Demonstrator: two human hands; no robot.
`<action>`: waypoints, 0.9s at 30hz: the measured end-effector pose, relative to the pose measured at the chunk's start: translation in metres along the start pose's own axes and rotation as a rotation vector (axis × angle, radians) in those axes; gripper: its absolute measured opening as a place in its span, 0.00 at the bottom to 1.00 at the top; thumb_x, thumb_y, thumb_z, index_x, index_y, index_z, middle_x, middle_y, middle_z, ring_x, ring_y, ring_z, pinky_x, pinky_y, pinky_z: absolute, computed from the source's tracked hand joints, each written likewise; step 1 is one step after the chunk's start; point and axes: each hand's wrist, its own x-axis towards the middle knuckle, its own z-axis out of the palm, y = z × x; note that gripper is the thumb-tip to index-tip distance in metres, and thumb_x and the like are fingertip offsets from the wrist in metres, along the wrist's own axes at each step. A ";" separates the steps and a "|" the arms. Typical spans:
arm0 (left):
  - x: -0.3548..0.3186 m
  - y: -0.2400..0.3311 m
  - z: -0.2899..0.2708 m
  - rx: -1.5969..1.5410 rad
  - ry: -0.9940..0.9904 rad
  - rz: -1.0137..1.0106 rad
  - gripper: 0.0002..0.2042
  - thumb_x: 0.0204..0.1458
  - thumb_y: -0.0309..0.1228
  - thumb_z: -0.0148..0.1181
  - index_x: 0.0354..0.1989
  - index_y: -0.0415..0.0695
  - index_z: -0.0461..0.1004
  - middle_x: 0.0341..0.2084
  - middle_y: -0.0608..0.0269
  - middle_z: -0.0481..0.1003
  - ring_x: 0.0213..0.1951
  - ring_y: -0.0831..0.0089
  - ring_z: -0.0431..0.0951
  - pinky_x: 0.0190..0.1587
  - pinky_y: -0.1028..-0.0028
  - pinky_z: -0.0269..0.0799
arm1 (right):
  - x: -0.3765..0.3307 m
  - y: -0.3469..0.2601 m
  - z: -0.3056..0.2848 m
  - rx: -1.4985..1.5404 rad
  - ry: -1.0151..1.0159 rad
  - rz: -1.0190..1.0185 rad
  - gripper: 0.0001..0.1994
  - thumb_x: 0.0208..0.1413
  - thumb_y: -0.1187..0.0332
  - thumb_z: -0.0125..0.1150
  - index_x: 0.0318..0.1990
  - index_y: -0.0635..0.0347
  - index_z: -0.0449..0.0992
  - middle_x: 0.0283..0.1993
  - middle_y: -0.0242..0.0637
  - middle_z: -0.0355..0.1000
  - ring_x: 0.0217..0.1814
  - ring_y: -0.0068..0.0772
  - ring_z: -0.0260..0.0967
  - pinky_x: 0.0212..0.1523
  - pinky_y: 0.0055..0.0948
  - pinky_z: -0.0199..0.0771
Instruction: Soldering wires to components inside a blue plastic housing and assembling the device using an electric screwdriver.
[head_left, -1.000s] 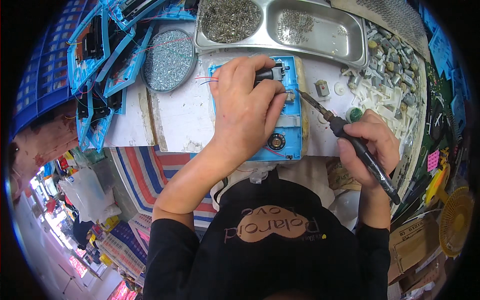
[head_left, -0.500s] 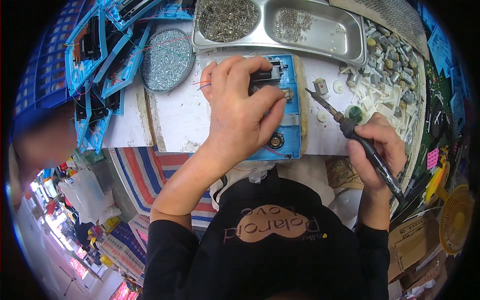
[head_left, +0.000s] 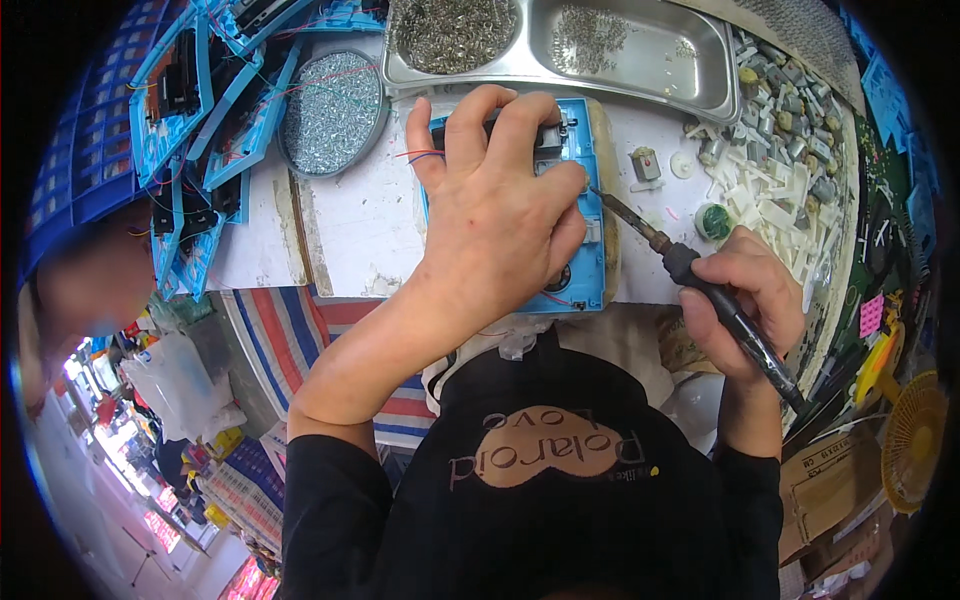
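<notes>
My left hand lies over a blue plastic casing with black parts inside, hiding much of it. Its fingers curl onto the casing, and the thumb and index finger close near its right side; what is between them is hidden. Red and blue wires stick out beside that hand. My right hand grips the black handle of a soldering iron. The iron's tip points up and left, close to my left thumb and index finger; whether it touches a part cannot be told. A round speaker-like part is partly covered under my left wrist.
A metal tray of small springs stands at the back, beside a round dish of screws. Blue casings with wires pile up at the left. Small motors and white plastic pieces heap at the right, near a green solder-like coil.
The soldering iron has moved left, its tip now beside my left fingertips. My left hand has shifted slightly right and covers more of the casing, which has moved a little away from me.
</notes>
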 end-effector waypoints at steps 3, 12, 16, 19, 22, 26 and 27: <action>0.001 0.001 -0.002 0.008 -0.011 -0.008 0.05 0.42 0.33 0.68 0.27 0.49 0.80 0.55 0.57 0.70 0.63 0.49 0.63 0.66 0.35 0.43 | 0.000 0.001 0.001 0.005 -0.007 -0.010 0.13 0.46 0.77 0.74 0.40 0.65 0.78 0.24 0.36 0.71 0.21 0.30 0.62 0.24 0.27 0.57; 0.002 0.002 -0.003 0.041 -0.026 0.007 0.05 0.42 0.33 0.69 0.28 0.50 0.80 0.55 0.57 0.70 0.63 0.50 0.64 0.66 0.35 0.43 | 0.003 0.004 0.004 -0.023 -0.020 -0.045 0.14 0.45 0.76 0.75 0.41 0.64 0.79 0.24 0.35 0.72 0.21 0.31 0.63 0.23 0.28 0.59; 0.003 0.003 -0.002 0.049 -0.029 0.006 0.05 0.42 0.33 0.68 0.28 0.50 0.80 0.55 0.57 0.71 0.63 0.51 0.64 0.66 0.36 0.43 | 0.005 0.003 0.005 -0.051 -0.034 -0.048 0.15 0.44 0.77 0.75 0.40 0.63 0.79 0.24 0.34 0.71 0.21 0.32 0.64 0.23 0.28 0.60; 0.003 0.003 -0.003 0.055 -0.032 0.007 0.05 0.42 0.33 0.68 0.28 0.50 0.80 0.55 0.57 0.71 0.63 0.51 0.64 0.67 0.36 0.43 | 0.008 -0.001 0.003 -0.096 -0.072 -0.073 0.14 0.43 0.77 0.74 0.40 0.62 0.79 0.24 0.34 0.71 0.21 0.32 0.63 0.23 0.29 0.60; 0.002 0.003 -0.002 0.063 -0.018 0.011 0.05 0.42 0.33 0.68 0.28 0.50 0.80 0.55 0.57 0.71 0.63 0.52 0.64 0.67 0.37 0.43 | 0.007 0.000 0.001 -0.065 -0.074 -0.051 0.14 0.43 0.78 0.74 0.40 0.63 0.79 0.24 0.35 0.71 0.21 0.32 0.63 0.23 0.29 0.59; 0.003 0.004 -0.003 0.073 -0.027 0.010 0.05 0.42 0.32 0.68 0.27 0.50 0.80 0.54 0.58 0.71 0.63 0.52 0.64 0.67 0.36 0.43 | 0.003 -0.002 0.000 -0.053 -0.014 -0.023 0.14 0.43 0.78 0.74 0.39 0.64 0.79 0.23 0.35 0.70 0.21 0.33 0.63 0.24 0.28 0.58; 0.003 0.005 -0.002 0.076 -0.025 0.008 0.05 0.42 0.32 0.68 0.27 0.50 0.80 0.54 0.58 0.71 0.63 0.52 0.64 0.67 0.36 0.43 | 0.003 -0.002 -0.001 -0.057 -0.016 -0.026 0.14 0.43 0.78 0.74 0.40 0.64 0.79 0.23 0.35 0.70 0.21 0.33 0.63 0.24 0.28 0.58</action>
